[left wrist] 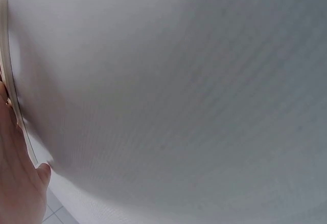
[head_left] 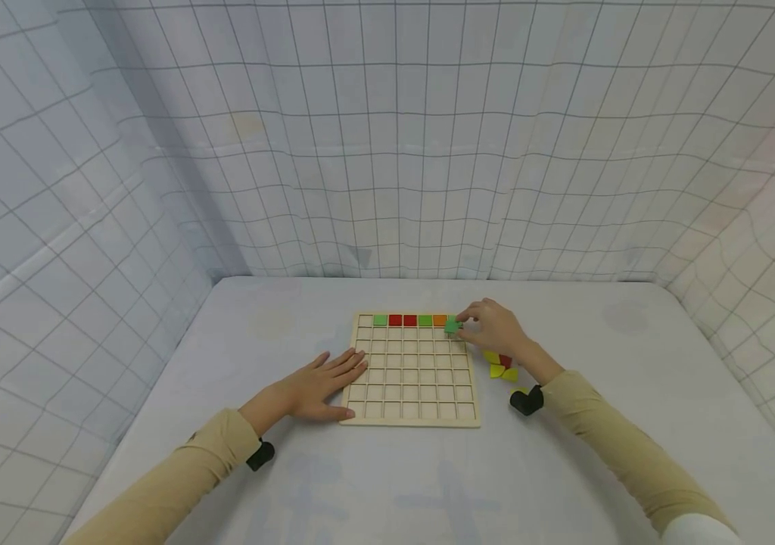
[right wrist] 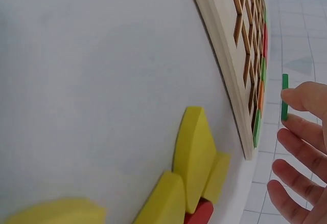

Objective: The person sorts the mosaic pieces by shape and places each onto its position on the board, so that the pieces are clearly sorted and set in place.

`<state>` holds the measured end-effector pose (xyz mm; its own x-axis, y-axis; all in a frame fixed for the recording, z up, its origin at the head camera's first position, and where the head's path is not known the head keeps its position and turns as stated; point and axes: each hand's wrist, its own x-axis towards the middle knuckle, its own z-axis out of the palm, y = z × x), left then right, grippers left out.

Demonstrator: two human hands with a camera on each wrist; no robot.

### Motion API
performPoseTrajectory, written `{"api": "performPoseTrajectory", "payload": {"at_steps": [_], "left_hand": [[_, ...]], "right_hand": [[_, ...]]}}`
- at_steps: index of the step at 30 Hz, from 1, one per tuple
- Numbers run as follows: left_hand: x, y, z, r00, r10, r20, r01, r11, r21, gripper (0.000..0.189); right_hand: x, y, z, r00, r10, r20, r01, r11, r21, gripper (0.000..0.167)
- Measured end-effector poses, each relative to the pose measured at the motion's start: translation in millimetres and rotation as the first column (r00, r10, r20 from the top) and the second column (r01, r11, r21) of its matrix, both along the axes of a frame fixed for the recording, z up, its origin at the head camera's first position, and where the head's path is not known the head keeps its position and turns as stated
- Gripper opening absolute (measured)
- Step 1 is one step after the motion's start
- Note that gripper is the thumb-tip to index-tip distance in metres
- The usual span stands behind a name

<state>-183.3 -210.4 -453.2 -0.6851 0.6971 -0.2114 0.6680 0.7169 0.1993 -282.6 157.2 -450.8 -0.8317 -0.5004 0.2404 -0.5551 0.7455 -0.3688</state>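
Observation:
A square wooden grid board [head_left: 401, 397] lies on the table. Along its far row sit coloured square tiles: a light green tile [head_left: 380, 320], two red tiles [head_left: 395, 320], a green tile [head_left: 424, 320], an orange tile [head_left: 440, 320] and a green tile [right wrist: 257, 128] towards the right end. Thumb and a finger of my right hand [head_left: 494, 327] pinch another green tile [right wrist: 285, 97] by its edges, raised over the board's far right corner. My left hand [head_left: 312, 387] rests with fingers spread at the board's left edge, fingertips on the frame; in the left wrist view it shows only partly.
Several yellow pieces [right wrist: 194, 157] with curved edges and a red piece [right wrist: 200, 213] lie to the board's right, beneath the right forearm. White cloth walls with a dark grid [head_left: 387, 189] stand behind the table [head_left: 306, 484] and at both sides.

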Motion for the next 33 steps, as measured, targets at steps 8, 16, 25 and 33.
{"api": "performPoseTrajectory", "payload": {"at_steps": [8,16,25,33], "left_hand": [[1.9,1.7,3.8,1.000,0.006,0.007,-0.005,0.999,-0.041,0.085],[2.3,2.0,4.9,1.000,0.008,0.014,-0.008,0.999,-0.037,0.084],[3.3,3.1,7.6,1.000,0.010,0.019,-0.010,0.999,-0.038,0.085],[2.5,1.6,4.1,1.000,0.007,0.012,-0.007,0.999,-0.037,0.085]], "right_hand": [[-2.7,-17,3.3,1.000,0.015,0.006,-0.015,1.000,0.020,0.029],[-4.5,-34,7.5,0.999,0.031,0.005,-0.032,0.999,0.027,0.026],[-5.5,-52,10.3,0.999,0.046,0.020,-0.047,0.998,0.049,0.030],[-10.4,-66,6.0,0.995,0.099,-0.020,-0.099,0.995,0.015,0.025]]}}
